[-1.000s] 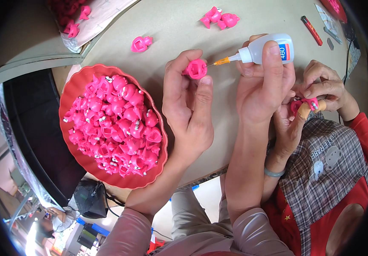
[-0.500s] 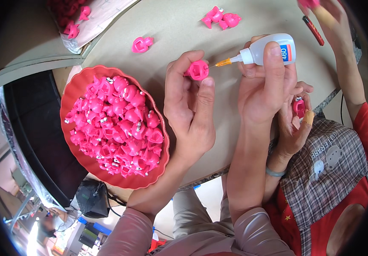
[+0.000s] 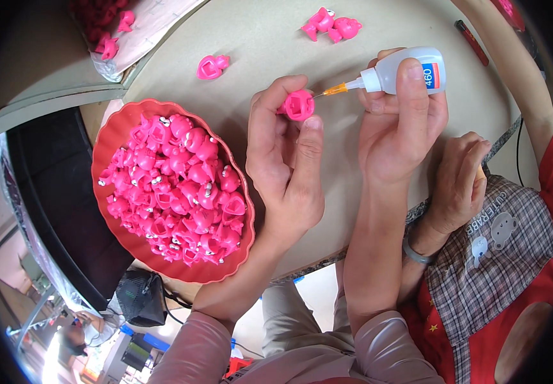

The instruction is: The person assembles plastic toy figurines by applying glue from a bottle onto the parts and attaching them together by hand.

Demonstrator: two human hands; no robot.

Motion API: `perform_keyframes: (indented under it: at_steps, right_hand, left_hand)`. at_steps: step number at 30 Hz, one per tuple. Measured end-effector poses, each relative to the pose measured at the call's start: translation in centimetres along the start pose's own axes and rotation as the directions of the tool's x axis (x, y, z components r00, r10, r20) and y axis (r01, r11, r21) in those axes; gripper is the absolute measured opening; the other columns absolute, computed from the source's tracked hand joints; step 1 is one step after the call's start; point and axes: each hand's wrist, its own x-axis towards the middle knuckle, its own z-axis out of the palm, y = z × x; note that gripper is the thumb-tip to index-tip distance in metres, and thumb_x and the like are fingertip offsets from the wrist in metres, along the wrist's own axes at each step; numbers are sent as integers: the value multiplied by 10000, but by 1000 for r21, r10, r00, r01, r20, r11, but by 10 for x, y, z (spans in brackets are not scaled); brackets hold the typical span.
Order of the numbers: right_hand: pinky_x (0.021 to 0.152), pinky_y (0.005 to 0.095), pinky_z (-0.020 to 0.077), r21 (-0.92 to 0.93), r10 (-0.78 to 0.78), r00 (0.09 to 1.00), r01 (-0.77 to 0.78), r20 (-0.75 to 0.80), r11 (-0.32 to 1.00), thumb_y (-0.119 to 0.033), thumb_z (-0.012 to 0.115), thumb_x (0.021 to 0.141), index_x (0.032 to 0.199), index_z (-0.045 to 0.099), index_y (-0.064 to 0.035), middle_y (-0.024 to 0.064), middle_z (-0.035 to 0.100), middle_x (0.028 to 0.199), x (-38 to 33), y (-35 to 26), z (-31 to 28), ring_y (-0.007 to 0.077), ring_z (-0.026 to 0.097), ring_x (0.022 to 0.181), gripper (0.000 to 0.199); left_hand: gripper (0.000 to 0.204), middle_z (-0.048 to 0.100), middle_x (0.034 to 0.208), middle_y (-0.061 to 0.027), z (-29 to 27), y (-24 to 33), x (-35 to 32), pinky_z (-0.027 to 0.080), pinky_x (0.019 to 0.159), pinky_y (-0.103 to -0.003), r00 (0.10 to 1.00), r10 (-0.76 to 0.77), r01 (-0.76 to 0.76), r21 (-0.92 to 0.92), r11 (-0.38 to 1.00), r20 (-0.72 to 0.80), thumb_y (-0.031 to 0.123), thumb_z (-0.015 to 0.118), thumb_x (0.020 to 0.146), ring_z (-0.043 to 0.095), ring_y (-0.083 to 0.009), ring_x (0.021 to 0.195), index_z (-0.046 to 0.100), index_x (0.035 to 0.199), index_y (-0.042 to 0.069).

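Note:
Between the thumb and fingers of my left hand (image 3: 289,163) is a small pink plastic toy part (image 3: 299,105), its hollow opening turned up. My right hand (image 3: 399,121) grips a white glue bottle (image 3: 404,72) lying nearly level, its nozzle toward the left. An orange-based needle tip (image 3: 335,89) on the bottle reaches to the toy part's right rim; whether it touches cannot be made out. Left of my left hand, a red scalloped bowl (image 3: 111,230) holds a heap of pink toy parts (image 3: 174,185), some with white eyes.
One pink part (image 3: 211,67) lies beyond my left hand, and a small cluster (image 3: 333,27) lies farther back. A red marker (image 3: 471,42) is at the far right. A co-worker's hand (image 3: 459,182) rests near the table's right edge; their other arm (image 3: 520,70) stretches past it.
The glue bottle has tipped slightly and its needle has risen a little along the rim. My left hand stays put. The co-worker's far arm has moved right, and their near hand has turned over.

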Motion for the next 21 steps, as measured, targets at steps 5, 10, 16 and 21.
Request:
perform_keyframes:
  at_steps: [5,10,16,21]
  right_hand:
    - [541,247,354,-18,1,1000,-1,-27,1000,-213,562,966,969,558,14,100,589,848,0,-2,1,104,451,625,227]
    - [535,248,350,10,-22,1000,22,5,1000,-213,560,966,962,566,25,114,593,848,2,-1,0,107,442,616,238]
    - [533,251,352,10,-10,1000,10,0,1000,-205,555,967,948,566,29,129,597,855,2,-3,0,109,444,611,236]
    - [535,251,358,1,-15,1000,15,-15,1000,-212,558,966,947,574,33,132,601,865,1,-3,1,108,447,611,246]
  left_hand:
    - [351,457,1024,-35,2,1,0,376,706,-202,1000,5,-5,8,1000,0,-29,518,934,439,-80,803,484,1283,-26]
    - [352,459,1025,-38,2,2,1,378,713,-205,1000,9,-9,19,1000,8,-33,518,932,441,-82,806,485,1282,-28]
    - [348,463,1034,-39,3,2,1,387,741,-202,1000,14,-14,19,1000,12,-37,514,935,454,-82,828,484,1282,-30]
    - [344,544,1000,-66,3,-1,1,445,709,-230,999,50,-49,61,997,-20,-18,529,942,513,-101,776,480,1277,-78]
